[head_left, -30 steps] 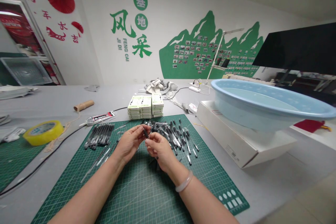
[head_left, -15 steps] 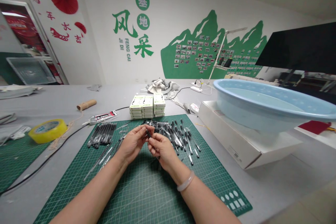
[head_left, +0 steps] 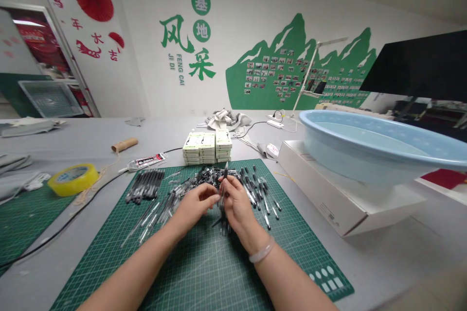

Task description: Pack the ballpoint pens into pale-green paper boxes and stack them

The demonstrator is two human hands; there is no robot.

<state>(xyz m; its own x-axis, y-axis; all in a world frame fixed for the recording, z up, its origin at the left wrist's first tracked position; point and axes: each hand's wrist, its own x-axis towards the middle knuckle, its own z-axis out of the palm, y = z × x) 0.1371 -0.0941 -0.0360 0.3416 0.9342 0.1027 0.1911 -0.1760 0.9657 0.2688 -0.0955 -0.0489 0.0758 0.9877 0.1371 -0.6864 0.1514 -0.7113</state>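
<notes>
A pen (head_left: 225, 171) stands nearly upright in my right hand (head_left: 237, 201), its dark end poking up above the fingers. My left hand (head_left: 197, 204) is closed with thumb and forefinger at the lower part of this pen; the exact contact is partly hidden. Behind and around the hands lies a loose heap of clear and black pen parts (head_left: 175, 199). More black-ended pens (head_left: 268, 204) are scattered to the right. A row of black pens (head_left: 146, 184) lies side by side at the left. Under my hands, several dark pieces (head_left: 223, 226) rest on the green cutting mat (head_left: 204, 267).
Stacked small white-green boxes (head_left: 200, 148) stand behind the mat. At right, a blue basin (head_left: 350, 155) sits on a white carton (head_left: 328, 209). Yellow tape (head_left: 73, 180), a glue tube (head_left: 148, 161) and a black cable (head_left: 62, 221) lie at left. Crumpled grey cloth (head_left: 226, 119) lies farther back.
My hands have shifted from a close pinch together on a dark piece. The right now holds a pen upright, dark end up, and the left has dropped lower beside it. The view turned slightly left.
</notes>
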